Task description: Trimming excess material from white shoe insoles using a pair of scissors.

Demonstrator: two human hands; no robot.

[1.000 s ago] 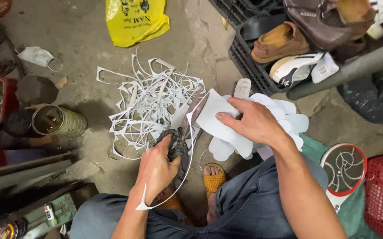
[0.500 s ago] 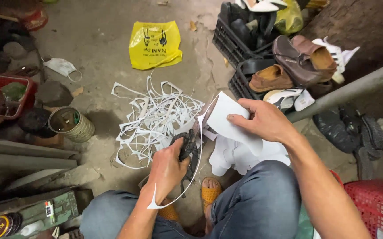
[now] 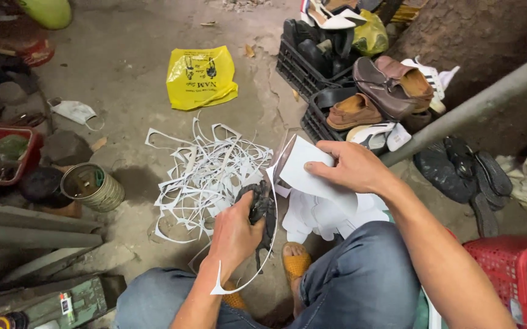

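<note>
Over the floor by my knees, my left hand (image 3: 234,234) grips dark scissors (image 3: 262,210) while my right hand (image 3: 351,167) pinches the white sheet (image 3: 306,173); I should turn the sheet steadily into the blades, letting trimmings (image 3: 205,173) fall clear.

White sheet (image 3: 312,173) smooth, matt, thin like paper or foam; scissors (image 3: 260,210) dark matt handles. Floor (image 3: 129,67) rough grey concrete. At 11 o'clock glossy yellow plastic bag (image 3: 201,76); at 9 o'clock dull metal can (image 3: 93,187); at 1 o'clock brown leather shoes (image 3: 385,85).

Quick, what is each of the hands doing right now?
Left hand: closed on dark scissors.
Right hand: closed, holding a white sheet.
</note>
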